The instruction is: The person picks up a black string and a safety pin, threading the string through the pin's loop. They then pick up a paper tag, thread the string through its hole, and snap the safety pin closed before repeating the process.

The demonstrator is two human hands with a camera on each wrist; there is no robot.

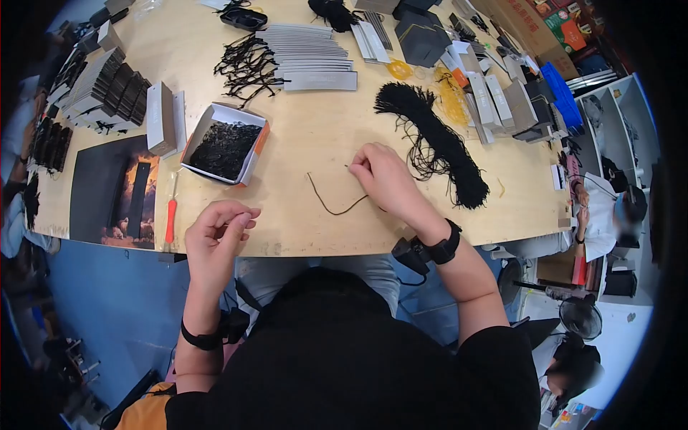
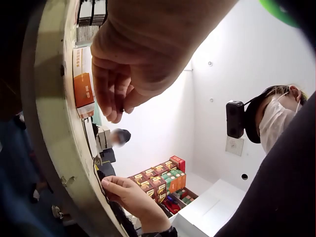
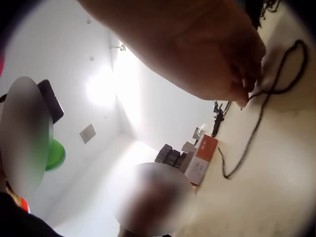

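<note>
A thin black cord (image 1: 332,211) lies in a loose curve on the table, and my right hand (image 1: 388,179) pinches it, a short end poking out at the fingertips. From the right wrist view, the same cord (image 3: 257,127) loops beside the hand. My left hand (image 1: 217,233) is raised near the table's front edge, thumb against curled fingers. Between those fingertips the left wrist view shows a small dark piece (image 2: 123,110), its kind too small to make out. Closest to this hand is an open white-and-orange box (image 1: 262,143) holding many small black pieces (image 1: 223,149).
A thick bundle of black cords (image 1: 437,143) lies right of my right hand. Grey-white flat boxes (image 1: 312,57) with black cords are lined up at the back. At left are a red-handled tool (image 1: 170,221), a dark picture sheet (image 1: 93,190) and stacked boxes (image 1: 107,89).
</note>
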